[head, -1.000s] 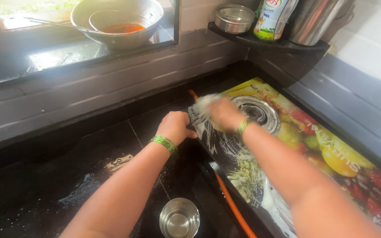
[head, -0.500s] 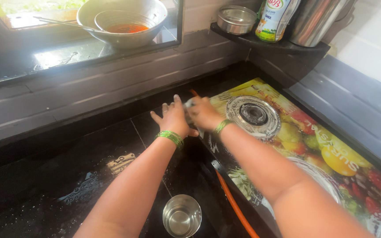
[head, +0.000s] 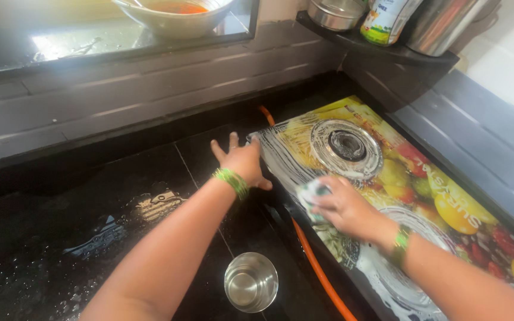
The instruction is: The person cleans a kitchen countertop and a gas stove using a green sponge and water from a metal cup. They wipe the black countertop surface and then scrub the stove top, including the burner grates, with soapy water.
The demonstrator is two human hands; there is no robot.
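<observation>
Right hand (head: 343,205) slid back, fingers pinching scrubber (head: 309,193); left hand (head: 242,160) spread on stove (head: 441,202).

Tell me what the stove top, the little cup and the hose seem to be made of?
Stove top: probably glass, glossy, with a fruit print under soapy streaks. Cup: metal, likely steel; its bright inside mirrors the light. Hose: looks like rubber or plastic, orange, smooth and bent in a curve. The pad in the right hand seems a soft sponge or cloth; it is too blurred to tell which.

Wet black stone counter (head: 90,238) left of the hands, grey tiled wall (head: 120,101) beyond them, bright window ledge (head: 90,41) above, dark corner shelf (head: 382,50) up right.
</observation>
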